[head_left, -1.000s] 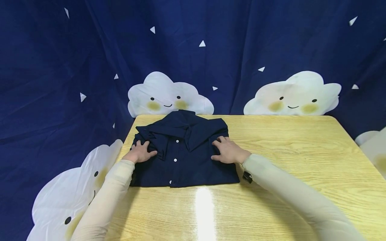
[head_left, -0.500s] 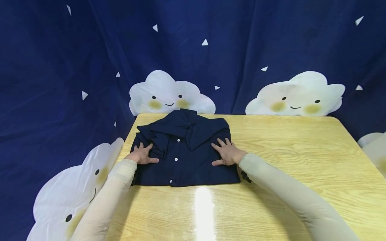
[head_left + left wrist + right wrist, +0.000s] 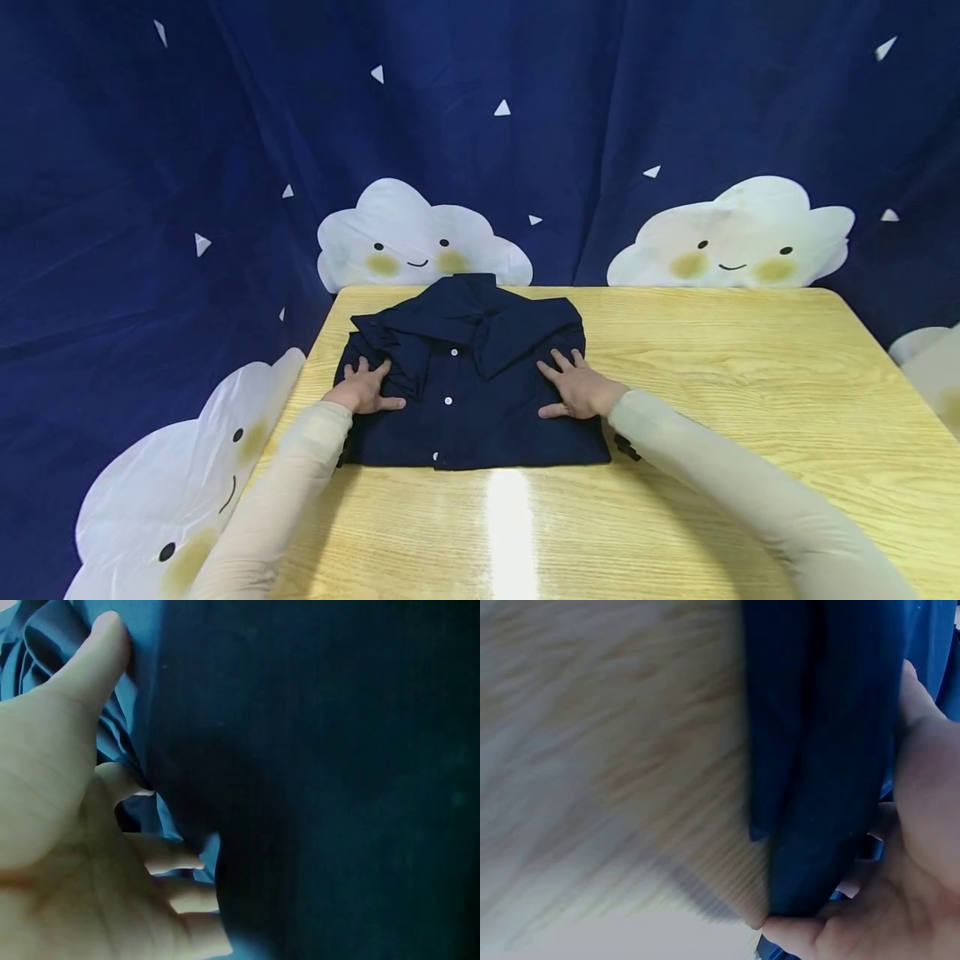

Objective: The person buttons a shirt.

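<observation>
A dark navy button-up shirt [image 3: 491, 429] lies folded on the wooden table, its collar [image 3: 474, 282] towards the far edge. White buttons run down its front, and bunched sleeve fabric [image 3: 405, 354] crosses the upper left. My left hand [image 3: 366, 390] rests on the shirt's left side with fingers spread. On the opposite side my right hand [image 3: 579, 390] presses on the cloth, fingers also spread. The left wrist view shows the left palm [image 3: 67, 840] over the fabric. In the right wrist view the right hand [image 3: 907, 900] lies along the shirt's layered side edge [image 3: 810, 787].
The light wooden table [image 3: 720, 375] extends to the right of the shirt and in front of it. Behind it hangs a dark blue curtain [image 3: 570, 75] with cloud faces. A dark band [image 3: 626, 447] shows under the right wrist.
Both hands have slid a little to the right, and the shirt has shifted right with them. The right hand's fingers have straightened and spread since a second ago.
</observation>
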Motion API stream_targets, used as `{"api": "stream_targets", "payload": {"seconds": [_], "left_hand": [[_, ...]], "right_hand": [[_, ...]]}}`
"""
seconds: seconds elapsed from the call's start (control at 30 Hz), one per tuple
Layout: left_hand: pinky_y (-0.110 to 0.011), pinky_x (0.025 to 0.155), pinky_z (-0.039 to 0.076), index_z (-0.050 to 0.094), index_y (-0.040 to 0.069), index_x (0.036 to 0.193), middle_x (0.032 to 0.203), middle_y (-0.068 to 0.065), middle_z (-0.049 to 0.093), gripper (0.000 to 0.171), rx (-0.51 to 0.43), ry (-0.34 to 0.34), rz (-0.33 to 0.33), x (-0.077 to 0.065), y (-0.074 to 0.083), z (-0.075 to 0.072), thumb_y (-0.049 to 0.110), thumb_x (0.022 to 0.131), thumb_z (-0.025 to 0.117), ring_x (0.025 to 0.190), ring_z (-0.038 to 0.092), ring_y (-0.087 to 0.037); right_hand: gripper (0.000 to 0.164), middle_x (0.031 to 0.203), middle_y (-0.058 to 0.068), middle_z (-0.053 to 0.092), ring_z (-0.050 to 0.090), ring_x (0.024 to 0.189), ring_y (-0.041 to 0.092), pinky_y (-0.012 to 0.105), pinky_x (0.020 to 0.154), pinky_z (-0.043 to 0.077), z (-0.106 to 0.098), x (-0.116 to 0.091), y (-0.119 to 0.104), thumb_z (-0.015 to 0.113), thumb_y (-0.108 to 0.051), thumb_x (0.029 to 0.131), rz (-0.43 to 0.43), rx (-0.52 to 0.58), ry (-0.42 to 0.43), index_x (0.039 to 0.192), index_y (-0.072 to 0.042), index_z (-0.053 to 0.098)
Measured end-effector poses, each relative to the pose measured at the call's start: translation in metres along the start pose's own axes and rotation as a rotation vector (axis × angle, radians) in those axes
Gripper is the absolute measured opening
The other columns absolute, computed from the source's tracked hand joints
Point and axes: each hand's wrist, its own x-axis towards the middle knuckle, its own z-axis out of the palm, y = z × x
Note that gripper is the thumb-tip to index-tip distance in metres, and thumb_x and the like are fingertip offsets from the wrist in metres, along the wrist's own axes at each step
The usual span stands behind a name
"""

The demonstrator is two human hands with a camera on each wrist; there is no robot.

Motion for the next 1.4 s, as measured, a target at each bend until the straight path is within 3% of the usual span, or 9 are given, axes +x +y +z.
{"api": "stream_targets", "payload": {"seconds": [0.5, 1.4], "left_hand": [[-0.061, 0.084, 0.029, 0.012, 0.017, 0.142, 0.140, -0.028, 0.002, 0.086, 0.021, 0.014, -0.036, 0.003, 0.038, 0.003, 0.057, 0.077, 0.053, 0.124, 0.004, -0.049], [-0.063, 0.083, 0.028, 0.009, 0.025, 0.142, 0.143, -0.022, 0.000, 0.088, 0.078, -0.007, -0.039, 0.017, 0.099, 0.011, 0.063, 0.073, 0.051, 0.126, 0.002, -0.044]], "right_hand": [[0.088, 0.141, 0.026, 0.007, 0.006, 0.121, 0.053, 0.055, 0.095, 0.018, 0.002, -0.026, 0.028, 0.043, -0.063, 0.078, -0.032, -0.025, 0.034, 0.140, -0.007, 0.016], [0.088, 0.139, 0.029, 0.013, 0.011, 0.118, 0.056, 0.059, 0.091, 0.021, 0.016, -0.075, 0.066, 0.046, -0.063, 0.077, 0.006, 0.015, 0.080, 0.138, -0.004, 0.021]]}}
